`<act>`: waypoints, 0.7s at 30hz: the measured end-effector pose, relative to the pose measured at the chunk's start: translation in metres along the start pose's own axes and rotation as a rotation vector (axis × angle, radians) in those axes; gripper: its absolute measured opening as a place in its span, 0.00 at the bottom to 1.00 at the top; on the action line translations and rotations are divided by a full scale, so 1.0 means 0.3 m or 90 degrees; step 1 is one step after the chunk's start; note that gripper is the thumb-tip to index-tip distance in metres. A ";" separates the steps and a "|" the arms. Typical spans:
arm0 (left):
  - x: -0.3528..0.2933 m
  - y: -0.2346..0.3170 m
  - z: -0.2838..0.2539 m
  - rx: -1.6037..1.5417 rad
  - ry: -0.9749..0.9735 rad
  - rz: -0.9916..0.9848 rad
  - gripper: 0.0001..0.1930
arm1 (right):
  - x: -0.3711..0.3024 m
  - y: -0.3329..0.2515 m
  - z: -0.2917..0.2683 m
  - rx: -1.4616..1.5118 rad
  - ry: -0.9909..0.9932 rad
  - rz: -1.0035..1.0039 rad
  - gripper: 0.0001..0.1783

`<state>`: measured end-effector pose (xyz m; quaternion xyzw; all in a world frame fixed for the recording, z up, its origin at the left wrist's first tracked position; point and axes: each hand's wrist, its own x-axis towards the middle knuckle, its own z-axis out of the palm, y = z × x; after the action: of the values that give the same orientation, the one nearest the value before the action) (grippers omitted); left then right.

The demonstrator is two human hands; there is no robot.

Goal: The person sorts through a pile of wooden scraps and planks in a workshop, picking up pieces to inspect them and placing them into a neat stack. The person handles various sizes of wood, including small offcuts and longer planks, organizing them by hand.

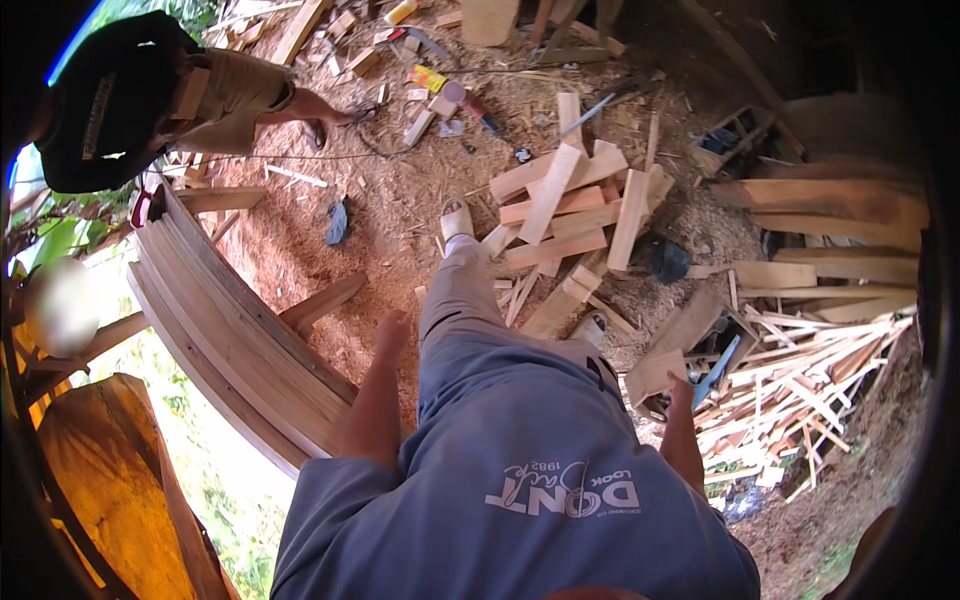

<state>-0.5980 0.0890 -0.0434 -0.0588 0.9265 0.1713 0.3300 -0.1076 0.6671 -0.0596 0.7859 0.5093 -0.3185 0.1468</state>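
Note:
My left hand [392,332] hangs at my side, just right of the long plank bench [240,315]; it is small and blurred, and its finger shape cannot be made out. Down on the right, my right hand [680,393] is closed at the edge of a short flat wooden block [654,374], with the thumb side over its corner. Below that block stands an open wooden box [705,345] with a light blue tool handle [716,375] sticking out. Ahead of my legs lies a loose pile of cut wooden boards [570,205].
At the upper left a person in a dark shirt [115,100] bends near the bench's far end. Thin wood strips [800,385] are heaped at the right, below stacked thick planks [830,210]. An angle grinder [470,105], a handsaw [600,105] and offcuts lie on sawdust-covered ground [380,240].

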 end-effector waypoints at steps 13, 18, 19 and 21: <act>0.245 0.325 0.030 -0.010 -0.079 0.134 0.16 | -0.273 -0.914 0.775 0.154 -0.293 -0.124 0.17; 0.229 0.348 0.024 0.017 -0.047 0.101 0.13 | -0.222 -1.021 1.167 0.042 -0.352 -0.157 0.17; 0.229 0.343 0.017 0.013 -0.033 0.104 0.13 | -0.201 -1.057 1.245 0.025 -0.354 -0.171 0.18; 0.239 0.335 0.005 0.006 -0.015 0.101 0.12 | -0.135 -1.155 1.405 -0.034 -0.354 -0.204 0.18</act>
<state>-0.6751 0.1837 -0.0617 0.0179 0.9251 0.1932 0.3264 -0.5766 0.5562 -0.3186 0.5742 0.5754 -0.5265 0.2490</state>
